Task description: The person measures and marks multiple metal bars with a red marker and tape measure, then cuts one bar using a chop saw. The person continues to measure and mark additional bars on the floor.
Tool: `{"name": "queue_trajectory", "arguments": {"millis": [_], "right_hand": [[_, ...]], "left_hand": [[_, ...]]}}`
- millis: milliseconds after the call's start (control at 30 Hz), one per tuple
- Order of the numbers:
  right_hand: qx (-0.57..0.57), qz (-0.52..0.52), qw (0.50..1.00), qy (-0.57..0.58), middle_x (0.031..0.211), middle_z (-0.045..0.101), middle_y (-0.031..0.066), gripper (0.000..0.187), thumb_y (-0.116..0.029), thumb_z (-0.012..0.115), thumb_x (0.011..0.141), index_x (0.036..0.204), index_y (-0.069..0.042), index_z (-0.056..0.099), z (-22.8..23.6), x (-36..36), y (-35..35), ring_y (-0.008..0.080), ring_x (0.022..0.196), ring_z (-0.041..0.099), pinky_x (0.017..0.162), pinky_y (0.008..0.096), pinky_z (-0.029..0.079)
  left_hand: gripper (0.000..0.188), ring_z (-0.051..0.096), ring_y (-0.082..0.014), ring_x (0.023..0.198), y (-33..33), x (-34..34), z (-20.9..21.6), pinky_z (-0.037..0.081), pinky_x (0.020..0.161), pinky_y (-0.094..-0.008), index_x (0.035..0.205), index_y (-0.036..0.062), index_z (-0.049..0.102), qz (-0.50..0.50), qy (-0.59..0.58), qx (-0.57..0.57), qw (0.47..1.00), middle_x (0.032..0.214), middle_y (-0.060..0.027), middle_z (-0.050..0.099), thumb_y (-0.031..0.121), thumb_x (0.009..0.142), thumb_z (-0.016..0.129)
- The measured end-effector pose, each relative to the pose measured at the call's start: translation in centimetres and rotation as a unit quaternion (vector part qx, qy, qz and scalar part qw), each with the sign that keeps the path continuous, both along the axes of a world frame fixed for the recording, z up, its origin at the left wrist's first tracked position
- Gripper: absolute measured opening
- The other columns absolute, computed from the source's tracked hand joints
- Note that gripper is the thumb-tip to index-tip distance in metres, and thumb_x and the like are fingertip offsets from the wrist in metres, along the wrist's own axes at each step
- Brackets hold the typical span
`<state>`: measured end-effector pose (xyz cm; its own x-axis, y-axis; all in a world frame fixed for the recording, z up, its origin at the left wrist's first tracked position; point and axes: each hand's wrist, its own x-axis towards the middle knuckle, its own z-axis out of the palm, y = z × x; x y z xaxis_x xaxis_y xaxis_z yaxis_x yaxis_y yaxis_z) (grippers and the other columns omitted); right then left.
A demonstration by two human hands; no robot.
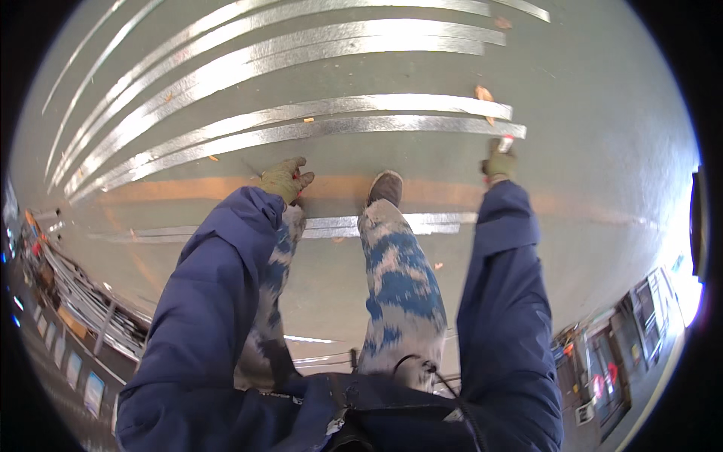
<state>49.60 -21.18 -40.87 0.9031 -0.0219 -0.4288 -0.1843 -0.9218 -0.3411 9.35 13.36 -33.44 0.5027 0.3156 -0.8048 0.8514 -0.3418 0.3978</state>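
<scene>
I look down at my own legs in blue-and-white patterned trousers and a brown shoe (pixel 386 187) stepping forward on a grey floor. My left hand (pixel 286 178), in a yellowish work glove, hangs in front of my left thigh with fingers spread and nothing in it. My right hand (pixel 498 162), also gloved, is closed around a small white and red object (pixel 505 142) whose kind I cannot tell. Long shiny metal strips (pixel 324 128) lie flat on the floor just ahead of both hands. Another metal strip (pixel 422 222) lies under my feet.
More metal strips (pixel 301 38) lie in rows farther ahead. An orange stripe (pixel 188 188) runs across the floor. Racks with metal bars (pixel 83 301) stand at the left. Machines or cabinets (pixel 617 354) stand at the lower right. Small orange scraps (pixel 483 93) lie on the floor.
</scene>
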Motion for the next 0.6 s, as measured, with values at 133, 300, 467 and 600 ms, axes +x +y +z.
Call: {"name": "queue_trajectory", "arguments": {"millis": [133,300,467,600], "right_hand": [[0.087,-0.119,0.989,-0.005,0.081,0.069,0.0064,0.034,-0.044,0.067,0.098,0.106,-0.011,0.067,-4.5,11.9,-2.3,0.0211,0.06,0.063,0.046,0.0365,0.047],[0.203,-0.239,0.94,0.133,0.113,0.07,-0.0009,0.03,-0.027,0.076,0.092,0.118,-0.014,0.069,-8.5,13.8,0.3,0.0152,0.085,0.059,0.07,0.0309,0.047],[0.267,-0.117,0.928,0.232,0.099,0.067,-0.0024,0.028,-0.025,0.078,0.092,0.114,-0.012,0.068,2.7,13.2,-1.3,0.0073,0.077,0.054,0.065,0.0264,0.043],[0.289,-0.048,0.954,0.065,0.118,0.063,0.0044,0.03,-0.018,0.065,0.102,0.128,-0.003,0.064,19.0,8.8,1.4,0.0109,0.091,0.055,0.072,0.0264,0.046]], "left_hand": [[0.057,0.064,-0.0412,0.115,0.8,0.6,-6.5,0.049,0.101,-0.0478,0.14,0.0075,0.059,-0.061,-0.007,-0.027,0.998,0.12,-0.0233,0.068,0.042,0.095,0.066],[0.056,0.058,-0.0397,0.123,1.7,-4.2,-9.9,0.045,0.106,-0.0483,0.145,0.0147,0.053,-0.15,0.002,0.053,0.987,0.137,-0.0185,0.059,0.031,0.093,0.065],[0.065,0.056,-0.038,0.129,2.5,-2.9,-4.1,0.043,0.108,-0.0495,0.145,0.0129,0.051,-0.019,0.021,0.118,0.993,0.143,-0.0155,0.056,0.042,0.09,0.069],[0.078,0.055,-0.0334,0.131,3.7,0.4,-0.4,0.046,0.101,-0.0524,0.146,0.0087,0.049,0.494,0.127,-0.052,0.858,0.142,-0.0134,0.057,0.063,0.093,0.064]]}}
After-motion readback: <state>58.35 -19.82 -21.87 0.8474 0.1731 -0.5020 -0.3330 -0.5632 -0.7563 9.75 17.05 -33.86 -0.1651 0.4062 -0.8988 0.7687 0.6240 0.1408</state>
